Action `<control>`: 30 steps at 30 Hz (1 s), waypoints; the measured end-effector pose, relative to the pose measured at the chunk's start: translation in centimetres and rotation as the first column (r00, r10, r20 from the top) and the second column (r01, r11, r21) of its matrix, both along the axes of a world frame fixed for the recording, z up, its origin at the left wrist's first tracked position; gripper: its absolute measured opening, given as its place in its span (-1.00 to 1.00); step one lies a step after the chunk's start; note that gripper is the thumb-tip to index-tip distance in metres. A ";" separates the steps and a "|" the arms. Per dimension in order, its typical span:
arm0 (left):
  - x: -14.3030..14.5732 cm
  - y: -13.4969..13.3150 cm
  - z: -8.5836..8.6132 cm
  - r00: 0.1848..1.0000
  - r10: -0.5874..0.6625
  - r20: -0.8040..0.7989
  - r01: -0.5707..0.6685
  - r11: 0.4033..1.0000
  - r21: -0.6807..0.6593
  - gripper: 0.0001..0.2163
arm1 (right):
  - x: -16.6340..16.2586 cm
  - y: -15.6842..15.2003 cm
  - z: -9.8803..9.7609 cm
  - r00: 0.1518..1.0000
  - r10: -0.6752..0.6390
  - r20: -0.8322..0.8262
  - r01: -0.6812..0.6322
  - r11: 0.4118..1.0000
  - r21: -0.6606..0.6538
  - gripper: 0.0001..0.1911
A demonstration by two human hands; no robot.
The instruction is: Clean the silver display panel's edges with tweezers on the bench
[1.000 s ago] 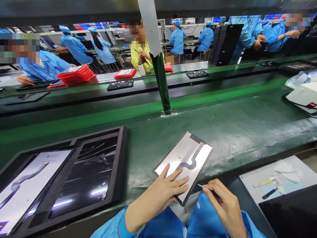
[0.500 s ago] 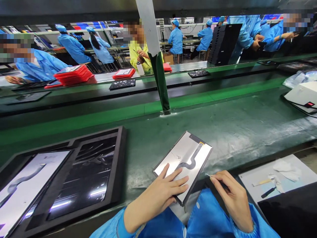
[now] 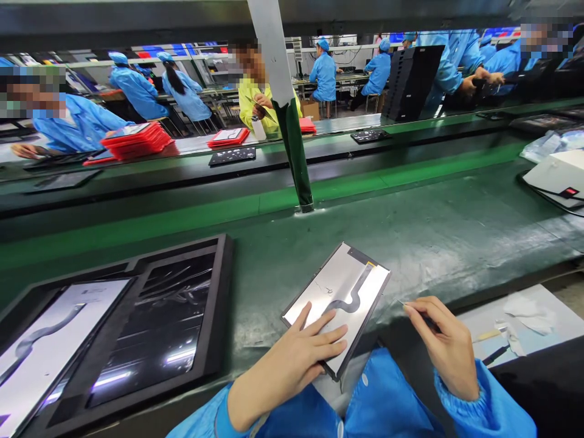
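A screen panel (image 3: pixel 360 277) with a silvery back and a grey ribbon cable (image 3: pixel 353 298) lies tilted at the bench's near edge. My left hand (image 3: pixel 303 347) rests on its lower part, fingers spread flat over the silver surface. To the right of the panel and apart from it, my right hand (image 3: pixel 444 344) is closed in a pinch. A thin pale sliver (image 3: pixel 401 302) sticks out from the fingertips; its kind is too small to tell.
At left, a black foam tray (image 3: pixel 225 274) carries dark screens and another silver-backed panel (image 3: pixel 86 316). A green post (image 3: pixel 296 158) rises from the bench. Tools lie on a white sheet (image 3: pixel 566 316) at right. Co-workers sit beyond the conveyor (image 3: pixel 182 182), near red trays (image 3: pixel 139 143).
My right hand has moved right, away from the panel's edge, still pinching the pale sliver. My left hand and the panel stay put. Dark trays on the conveyor have shifted slightly right.
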State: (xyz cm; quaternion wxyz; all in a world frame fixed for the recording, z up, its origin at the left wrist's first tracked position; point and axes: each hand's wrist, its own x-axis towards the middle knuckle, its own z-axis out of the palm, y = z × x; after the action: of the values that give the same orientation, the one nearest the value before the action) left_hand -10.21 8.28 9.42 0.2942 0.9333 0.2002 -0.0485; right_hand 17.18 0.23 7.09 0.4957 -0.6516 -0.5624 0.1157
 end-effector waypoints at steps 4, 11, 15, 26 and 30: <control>-0.1 0.0 0.0 0.999 -0.005 0.038 0.004 1.000 0.016 -0.39 | 0.5 0.5 0.3 0.999 -0.034 -0.017 0.035 0.999 0.026 -0.72; 0.0 0.0 0.2 1.000 -0.001 0.007 0.001 1.000 -0.004 -0.37 | 1.6 1.1 0.5 0.997 -0.077 -0.011 0.077 0.995 0.060 -0.73; 0.0 0.0 0.2 1.000 -0.003 -0.015 0.003 1.000 -0.009 -0.37 | 2.2 1.3 0.6 0.996 -0.093 0.003 0.093 0.993 0.071 -0.71; -0.1 0.1 0.1 0.999 -0.009 0.042 0.009 1.000 -0.003 -0.38 | 4.2 1.8 0.7 0.979 -0.200 0.024 0.197 0.976 0.095 -0.67; -0.1 0.2 0.2 0.999 -0.004 0.035 0.005 1.000 -0.010 -0.36 | 4.7 1.5 1.1 0.981 -0.193 0.011 0.191 0.977 0.090 -0.67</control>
State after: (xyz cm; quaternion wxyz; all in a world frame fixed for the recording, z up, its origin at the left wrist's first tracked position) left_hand -10.36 8.51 9.57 0.3022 0.9330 0.1927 -0.0337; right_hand 21.84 1.78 8.18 0.5274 -0.6815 -0.5061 0.0361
